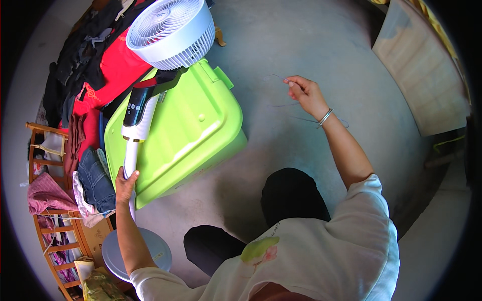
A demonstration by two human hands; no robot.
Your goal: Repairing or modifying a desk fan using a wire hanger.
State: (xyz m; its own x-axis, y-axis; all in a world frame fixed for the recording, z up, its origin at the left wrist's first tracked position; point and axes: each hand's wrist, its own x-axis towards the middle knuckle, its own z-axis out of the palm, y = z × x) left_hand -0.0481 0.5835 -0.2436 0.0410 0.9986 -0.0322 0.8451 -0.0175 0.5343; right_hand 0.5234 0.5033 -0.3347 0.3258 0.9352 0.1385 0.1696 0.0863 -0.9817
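Observation:
A white standing fan (131, 156) rises at my left, its round head (188, 45) above and a dark control panel (134, 111) on its neck. My left hand (124, 185) is closed round its pole, below the panel. Down by my left forearm lies the fan's round grey base (155, 249). Out to the right, my right hand (307, 95) is raised over the floor, thumb and fingers pinched together on a thin strand. Whether the strand is wire or thread I cannot tell; part of it trails near the bracelet (326, 117) on my wrist.
A lime-green lidded storage box (201, 133) stands behind the fan pole. Clothes, red cloth (118, 65) and jeans (95, 180) among them, heap along the left by a wooden rack (57, 230). A pale panel (424, 67) stands at the far right over grey floor (281, 45).

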